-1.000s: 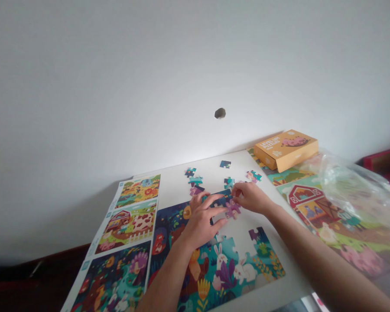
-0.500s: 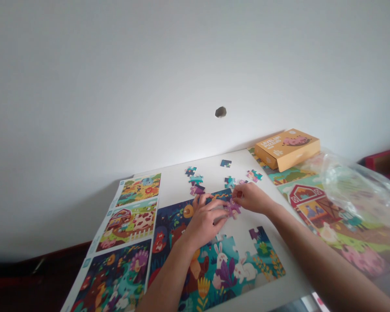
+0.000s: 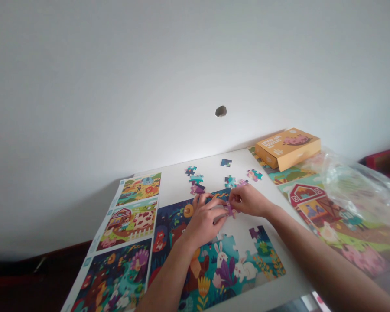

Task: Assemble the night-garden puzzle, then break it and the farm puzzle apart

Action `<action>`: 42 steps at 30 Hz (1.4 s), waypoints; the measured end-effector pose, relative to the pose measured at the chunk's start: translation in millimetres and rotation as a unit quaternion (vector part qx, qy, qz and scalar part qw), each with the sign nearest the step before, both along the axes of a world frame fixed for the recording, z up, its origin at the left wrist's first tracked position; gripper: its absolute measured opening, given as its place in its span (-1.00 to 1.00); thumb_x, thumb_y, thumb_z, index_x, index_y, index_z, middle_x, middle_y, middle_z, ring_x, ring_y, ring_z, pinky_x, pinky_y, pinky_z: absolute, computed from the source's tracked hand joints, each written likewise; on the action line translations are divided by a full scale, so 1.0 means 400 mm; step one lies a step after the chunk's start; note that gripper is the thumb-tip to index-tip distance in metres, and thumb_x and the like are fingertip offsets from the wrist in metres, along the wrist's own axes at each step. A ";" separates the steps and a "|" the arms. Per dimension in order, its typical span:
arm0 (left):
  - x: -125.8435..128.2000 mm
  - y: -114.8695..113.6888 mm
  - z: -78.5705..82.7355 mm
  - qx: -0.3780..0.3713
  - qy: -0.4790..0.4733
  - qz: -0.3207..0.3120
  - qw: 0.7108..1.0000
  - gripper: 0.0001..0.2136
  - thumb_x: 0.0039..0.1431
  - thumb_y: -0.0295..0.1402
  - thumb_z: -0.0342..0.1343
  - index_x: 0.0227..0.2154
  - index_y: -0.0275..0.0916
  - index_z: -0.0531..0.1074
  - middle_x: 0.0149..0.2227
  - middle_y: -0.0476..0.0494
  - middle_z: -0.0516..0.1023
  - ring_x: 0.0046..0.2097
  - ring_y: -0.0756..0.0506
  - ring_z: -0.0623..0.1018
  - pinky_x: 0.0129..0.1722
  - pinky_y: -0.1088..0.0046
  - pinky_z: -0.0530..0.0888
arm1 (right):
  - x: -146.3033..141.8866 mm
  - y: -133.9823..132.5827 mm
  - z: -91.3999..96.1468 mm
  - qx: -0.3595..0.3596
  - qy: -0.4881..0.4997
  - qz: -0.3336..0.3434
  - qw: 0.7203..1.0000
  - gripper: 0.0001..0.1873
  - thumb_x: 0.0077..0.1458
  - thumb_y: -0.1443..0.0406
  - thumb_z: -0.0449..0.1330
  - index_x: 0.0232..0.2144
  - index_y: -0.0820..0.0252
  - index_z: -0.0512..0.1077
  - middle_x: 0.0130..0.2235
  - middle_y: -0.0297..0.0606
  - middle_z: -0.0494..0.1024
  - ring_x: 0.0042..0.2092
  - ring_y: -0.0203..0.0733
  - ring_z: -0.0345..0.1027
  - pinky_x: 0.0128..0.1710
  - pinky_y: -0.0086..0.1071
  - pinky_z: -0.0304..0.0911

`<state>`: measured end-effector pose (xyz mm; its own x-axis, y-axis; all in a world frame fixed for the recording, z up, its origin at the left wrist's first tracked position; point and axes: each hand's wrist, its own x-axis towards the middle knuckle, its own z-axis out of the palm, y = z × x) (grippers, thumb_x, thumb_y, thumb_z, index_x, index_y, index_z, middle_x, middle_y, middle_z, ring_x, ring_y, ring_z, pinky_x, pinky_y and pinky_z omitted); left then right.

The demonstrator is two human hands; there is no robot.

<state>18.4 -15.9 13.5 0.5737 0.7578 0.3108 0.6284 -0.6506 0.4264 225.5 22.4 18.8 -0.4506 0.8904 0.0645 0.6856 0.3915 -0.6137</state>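
A partly assembled, colourful animal jigsaw [image 3: 214, 264] lies on the white table [image 3: 211, 171], with a bare gap near its upper right. My left hand [image 3: 205, 219] lies on the puzzle's upper part, fingers stretched flat and pressing on the pieces. Touching its fingertips, my right hand [image 3: 248, 200] is pinched on a purple puzzle piece [image 3: 230, 209] at the edge of the gap. Several loose pieces [image 3: 227, 181] are scattered just beyond both hands.
A printed guide sheet [image 3: 128, 225] with three pictures lies left of the puzzle. An orange puzzle box [image 3: 287, 147] sits at the back right on a finished farm puzzle [image 3: 315, 203], partly under a clear plastic bag [image 3: 357, 182]. A white wall rises behind.
Both hands have drawn closer together over the top edge of the puzzle. The right hand has slid the purple piece slightly left toward the left fingertips.
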 end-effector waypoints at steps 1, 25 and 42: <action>0.000 0.000 -0.001 -0.001 -0.001 0.002 1.000 -0.84 0.18 -0.43 0.12 -0.30 -0.04 0.57 -0.08 -0.02 0.55 0.04 -0.19 0.32 0.09 0.14 0.18 | -0.001 -0.001 0.000 -0.001 0.001 -0.002 1.000 -0.85 -0.06 0.41 0.14 -0.48 0.20 0.52 -0.54 -0.35 0.50 -0.49 -0.34 0.29 -0.48 -0.50 0.05; -0.014 0.013 -0.022 0.017 -0.028 0.042 0.999 -0.81 0.20 -0.42 0.08 -0.29 -0.03 0.59 -0.14 -0.04 0.57 0.01 -0.19 0.33 0.06 0.11 0.23 | 0.129 0.075 -0.051 0.019 -0.185 -0.360 0.914 -0.46 0.09 0.13 0.18 0.03 0.38 0.35 -0.10 0.11 0.50 -0.01 0.10 0.36 -0.07 -0.24 0.16; -0.008 0.023 -0.030 -0.058 -0.173 0.086 0.979 -0.62 0.23 -0.31 0.11 0.12 -0.10 0.36 -0.06 -0.18 0.54 -0.02 -0.17 0.48 0.03 0.23 0.37 | -0.085 -0.053 0.040 -0.020 0.203 -0.054 0.978 -0.83 0.10 0.20 0.19 -0.40 0.18 0.49 -0.52 -0.38 0.44 -0.48 -0.34 0.25 -0.45 -0.46 0.13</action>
